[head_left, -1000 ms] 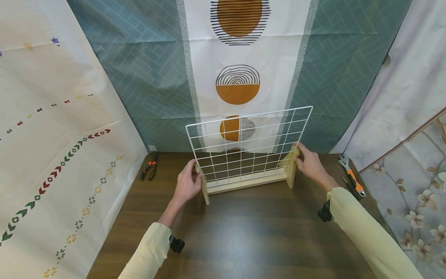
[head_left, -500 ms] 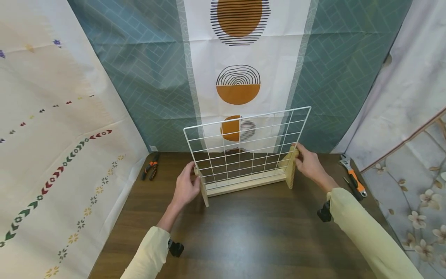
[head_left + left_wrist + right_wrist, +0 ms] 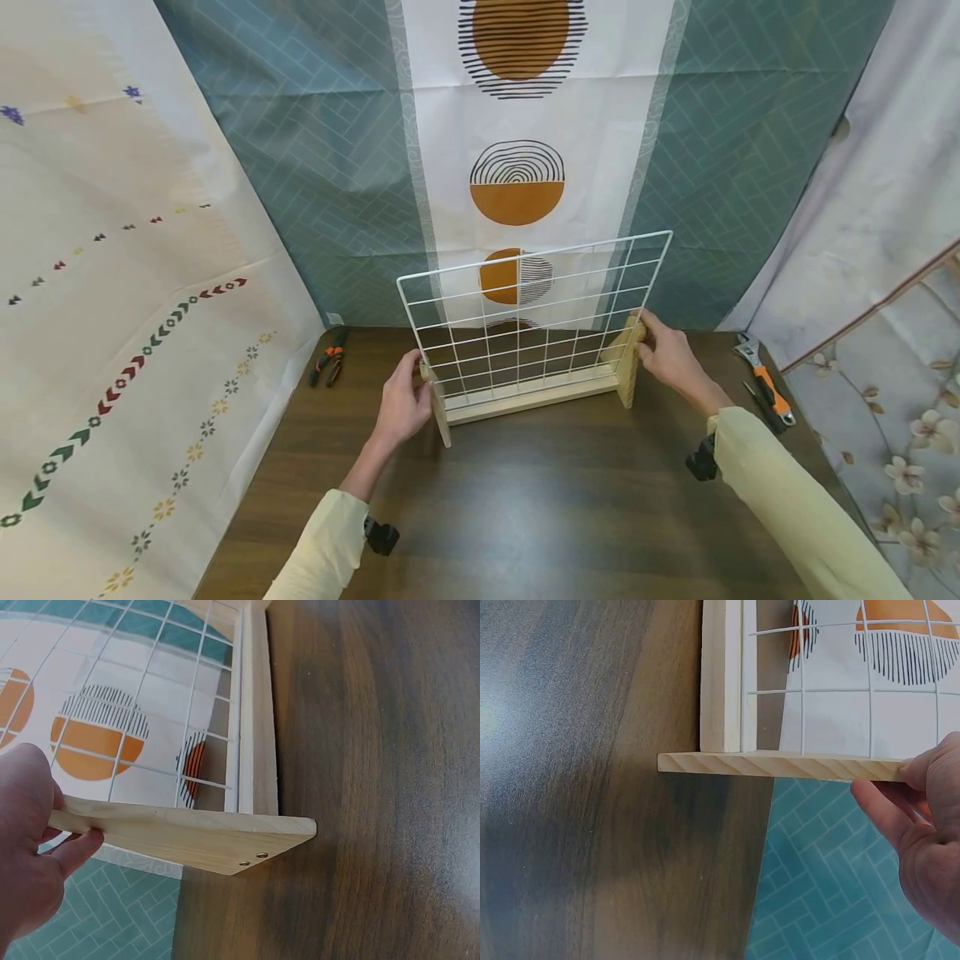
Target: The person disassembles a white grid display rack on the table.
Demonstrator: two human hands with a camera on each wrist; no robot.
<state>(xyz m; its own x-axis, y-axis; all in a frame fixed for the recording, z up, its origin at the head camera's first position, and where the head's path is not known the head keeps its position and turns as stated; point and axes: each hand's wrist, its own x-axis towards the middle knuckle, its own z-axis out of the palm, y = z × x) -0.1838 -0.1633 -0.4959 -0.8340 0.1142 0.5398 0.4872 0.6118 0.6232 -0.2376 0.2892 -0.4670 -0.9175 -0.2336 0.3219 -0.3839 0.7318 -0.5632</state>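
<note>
A rack stands on the brown table, made of a white wire grid (image 3: 534, 255), a pale wooden crossbar (image 3: 532, 401) and two wooden end panels. My left hand (image 3: 402, 406) pinches the upper edge of the left end panel (image 3: 442, 417), thumb and fingers on either side. On the other side, my right hand (image 3: 669, 358) grips the top of the right end panel (image 3: 627, 367). The grid leans back between the panels. In the left wrist view, two screw heads (image 3: 253, 859) show on the outer face of the left panel. The right wrist view shows the crossbar (image 3: 718, 690) meeting the right panel (image 3: 772, 764).
Pliers (image 3: 335, 367) with orange and black handles lie at the table's back left. An adjustable wrench (image 3: 767, 383) with an orange grip lies at the right edge, beside a dark slim tool (image 3: 763, 407). Patterned cloths (image 3: 345, 192) hang behind and at both sides.
The rack's left end has shifted slightly left and toward me, along with my left hand. Both hands keep their hold on the end panels.
</note>
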